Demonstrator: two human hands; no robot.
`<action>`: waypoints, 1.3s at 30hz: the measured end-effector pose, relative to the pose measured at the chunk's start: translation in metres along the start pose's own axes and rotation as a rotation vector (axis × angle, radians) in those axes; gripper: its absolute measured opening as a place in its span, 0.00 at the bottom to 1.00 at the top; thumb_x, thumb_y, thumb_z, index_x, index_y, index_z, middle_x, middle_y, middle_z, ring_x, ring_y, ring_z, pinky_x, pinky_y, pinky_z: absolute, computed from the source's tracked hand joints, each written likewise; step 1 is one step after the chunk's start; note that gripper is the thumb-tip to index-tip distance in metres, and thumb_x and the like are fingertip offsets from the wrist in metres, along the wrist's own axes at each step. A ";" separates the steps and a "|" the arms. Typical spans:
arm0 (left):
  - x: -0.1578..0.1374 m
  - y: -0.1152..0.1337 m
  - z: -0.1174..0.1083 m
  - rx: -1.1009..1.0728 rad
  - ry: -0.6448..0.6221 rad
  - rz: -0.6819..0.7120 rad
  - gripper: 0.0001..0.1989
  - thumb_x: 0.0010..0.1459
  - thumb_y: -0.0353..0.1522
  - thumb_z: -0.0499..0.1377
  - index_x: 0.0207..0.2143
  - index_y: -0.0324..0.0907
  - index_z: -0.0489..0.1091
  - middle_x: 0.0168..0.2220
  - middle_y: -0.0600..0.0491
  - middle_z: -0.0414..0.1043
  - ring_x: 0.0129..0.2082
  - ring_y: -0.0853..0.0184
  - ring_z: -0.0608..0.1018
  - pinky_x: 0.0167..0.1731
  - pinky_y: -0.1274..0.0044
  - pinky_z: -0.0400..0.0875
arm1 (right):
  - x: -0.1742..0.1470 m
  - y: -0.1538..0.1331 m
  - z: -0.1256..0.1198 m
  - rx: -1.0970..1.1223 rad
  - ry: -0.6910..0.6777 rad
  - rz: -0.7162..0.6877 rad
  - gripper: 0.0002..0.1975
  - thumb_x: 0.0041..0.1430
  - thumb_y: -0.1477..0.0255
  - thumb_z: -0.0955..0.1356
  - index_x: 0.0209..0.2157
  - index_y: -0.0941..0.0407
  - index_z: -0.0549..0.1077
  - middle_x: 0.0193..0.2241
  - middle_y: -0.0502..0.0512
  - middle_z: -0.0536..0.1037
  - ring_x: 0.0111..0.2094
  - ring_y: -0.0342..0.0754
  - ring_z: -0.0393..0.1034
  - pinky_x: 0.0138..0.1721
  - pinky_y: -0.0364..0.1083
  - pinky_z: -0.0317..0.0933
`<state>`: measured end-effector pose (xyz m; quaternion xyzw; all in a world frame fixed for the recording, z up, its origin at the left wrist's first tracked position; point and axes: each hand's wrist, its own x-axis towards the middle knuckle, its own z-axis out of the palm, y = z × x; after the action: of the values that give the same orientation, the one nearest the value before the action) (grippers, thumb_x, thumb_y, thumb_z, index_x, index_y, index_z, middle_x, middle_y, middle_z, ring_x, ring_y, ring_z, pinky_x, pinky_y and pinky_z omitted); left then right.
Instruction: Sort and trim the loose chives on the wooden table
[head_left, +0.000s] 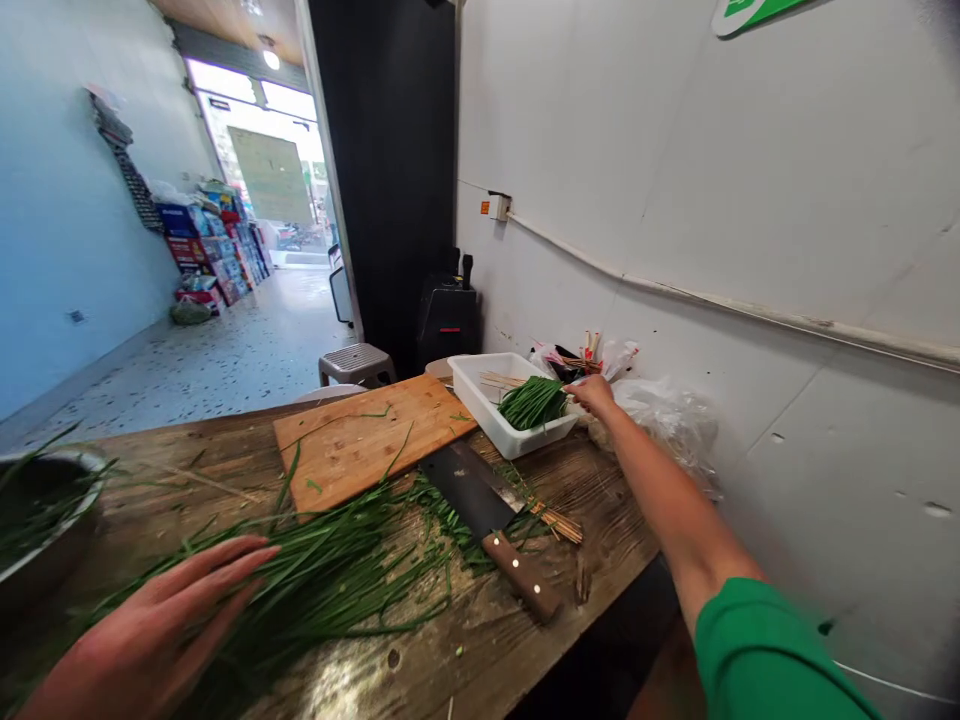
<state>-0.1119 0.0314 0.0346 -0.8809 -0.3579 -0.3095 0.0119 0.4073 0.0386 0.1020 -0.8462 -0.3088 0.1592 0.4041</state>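
Head view. Landmark: tan rectangular wooden board [375, 435]; to its right, 1 dark-green bundle of slender stalks [532, 403] lies in a white rectangular plastic tray [486, 412], the right hand [592, 395] apparently pinching its end; on its near side, the left hand [161, 612], unclenched, fingers extended, lies over loose long green stalks [330, 580]; step in hand, by judgement: placing the bundle; next move calls for a clean release.

Single view, from my head, facing forward and down across wooden table [480, 640]. My left hand [169, 615] close to lens at lower left; my right hand [595, 394] farther out, right of centre. White wall [750, 200] runs near along right side; bright doorway [270, 180] sits far off, upper left.
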 end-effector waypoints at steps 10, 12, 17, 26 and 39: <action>-0.036 0.028 0.003 0.252 -0.364 -0.043 0.37 0.49 0.50 0.52 0.59 0.45 0.50 0.61 0.46 0.45 0.59 0.56 0.53 0.56 0.64 0.51 | -0.194 0.057 0.050 -0.545 -0.280 -0.848 0.13 0.56 0.61 0.62 0.31 0.53 0.74 0.29 0.54 0.76 0.31 0.49 0.69 0.32 0.44 0.57; -0.046 0.024 0.013 0.288 -0.355 -0.096 0.39 0.48 0.49 0.53 0.60 0.43 0.47 0.62 0.44 0.42 0.60 0.56 0.50 0.56 0.64 0.47 | -0.225 0.075 0.063 -0.647 -0.235 -0.919 0.11 0.56 0.64 0.63 0.35 0.54 0.73 0.31 0.57 0.75 0.35 0.51 0.67 0.36 0.45 0.56; -0.042 0.002 0.030 0.298 -0.350 -0.141 0.35 0.53 0.44 0.51 0.60 0.40 0.46 0.61 0.42 0.45 0.60 0.58 0.50 0.57 0.65 0.42 | -0.242 0.094 0.082 -0.820 -0.088 -0.839 0.12 0.54 0.69 0.65 0.41 0.57 0.70 0.35 0.59 0.72 0.38 0.53 0.65 0.39 0.47 0.55; -0.033 -0.001 0.016 0.300 -0.338 -0.146 0.35 0.50 0.43 0.55 0.59 0.45 0.49 0.61 0.43 0.46 0.60 0.54 0.50 0.55 0.59 0.37 | -0.179 0.115 0.057 -0.940 -0.055 -0.674 0.13 0.59 0.74 0.59 0.39 0.61 0.72 0.37 0.62 0.74 0.39 0.48 0.67 0.38 0.43 0.55; -0.050 0.056 0.018 0.058 -0.475 0.215 0.15 0.60 0.33 0.45 0.47 0.47 0.64 0.50 0.51 0.65 0.47 0.67 0.68 0.52 0.70 0.52 | -0.139 0.134 0.052 -1.090 -0.144 -0.801 0.12 0.58 0.74 0.60 0.28 0.59 0.74 0.29 0.58 0.75 0.32 0.46 0.68 0.29 0.40 0.52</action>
<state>-0.0948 -0.0370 0.0037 -0.9611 -0.2640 -0.0805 -0.0142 0.3277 -0.0860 -0.0319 -0.7366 -0.6605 -0.1250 -0.0739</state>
